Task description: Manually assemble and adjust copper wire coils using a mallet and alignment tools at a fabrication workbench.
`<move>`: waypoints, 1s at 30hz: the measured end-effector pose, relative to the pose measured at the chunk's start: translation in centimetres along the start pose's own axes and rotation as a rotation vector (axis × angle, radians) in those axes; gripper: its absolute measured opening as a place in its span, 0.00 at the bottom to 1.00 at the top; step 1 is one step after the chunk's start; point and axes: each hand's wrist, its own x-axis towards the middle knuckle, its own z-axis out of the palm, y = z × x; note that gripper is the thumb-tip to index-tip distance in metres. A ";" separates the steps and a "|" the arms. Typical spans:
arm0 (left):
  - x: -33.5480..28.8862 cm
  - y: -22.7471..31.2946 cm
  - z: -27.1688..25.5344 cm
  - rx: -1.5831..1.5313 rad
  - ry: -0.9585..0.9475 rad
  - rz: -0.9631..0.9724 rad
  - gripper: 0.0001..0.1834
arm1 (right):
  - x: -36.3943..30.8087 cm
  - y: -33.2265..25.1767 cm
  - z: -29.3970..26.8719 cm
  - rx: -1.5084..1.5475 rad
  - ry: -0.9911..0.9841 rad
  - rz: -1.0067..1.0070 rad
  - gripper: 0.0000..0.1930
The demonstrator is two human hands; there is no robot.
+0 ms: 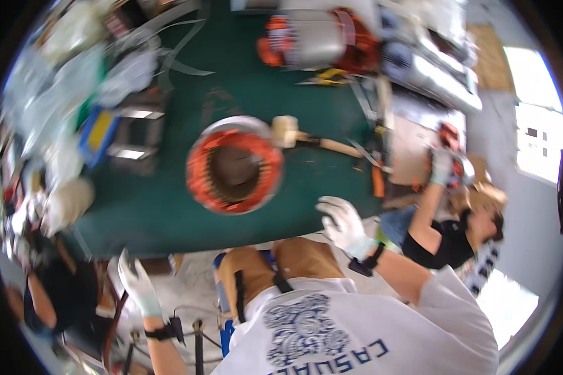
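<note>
A round motor stator (234, 165) with orange windings and a hollow core lies on the green table (169, 206). A wooden mallet (289, 131) rests just right of it, touching its rim, handle pointing right. My right hand (341, 222), in a white glove, hovers over the table's near edge to the lower right of the stator, fingers spread and holding nothing. My left hand (137, 284), also gloved, hangs below the table edge at the lower left, away from the stator, with nothing in it. The whole picture is motion-blurred.
A larger grey and orange motor (319, 40) stands at the far side. Clutter of bags and metal boxes (131, 134) fills the left. A co-worker (450, 237) at the right holds a gloved hand (441, 165) on another orange part. Tools lie along the right edge.
</note>
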 end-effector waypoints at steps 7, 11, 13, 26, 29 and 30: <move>1.2 23.6 4.6 -0.351 0.204 0.501 0.22 | -0.9 12.8 -5.1 -0.230 0.509 0.282 0.16; 3.7 29.5 7.2 -0.470 0.127 0.413 0.23 | 0.6 19.5 -7.1 -0.184 0.672 0.575 0.22; 4.1 29.6 8.1 -0.304 0.183 0.472 0.22 | 1.8 20.5 -7.6 -0.215 0.601 0.556 0.22; 4.0 29.1 8.5 -0.248 0.266 0.505 0.22 | 3.8 12.7 -8.9 -0.145 0.395 0.090 0.10; 4.0 29.1 8.5 -0.277 0.272 0.539 0.22 | 6.5 8.4 -4.5 0.070 0.230 -0.051 0.16; 4.0 29.2 8.6 -0.296 0.270 0.531 0.23 | 7.9 7.8 -3.3 0.001 0.281 -0.034 0.19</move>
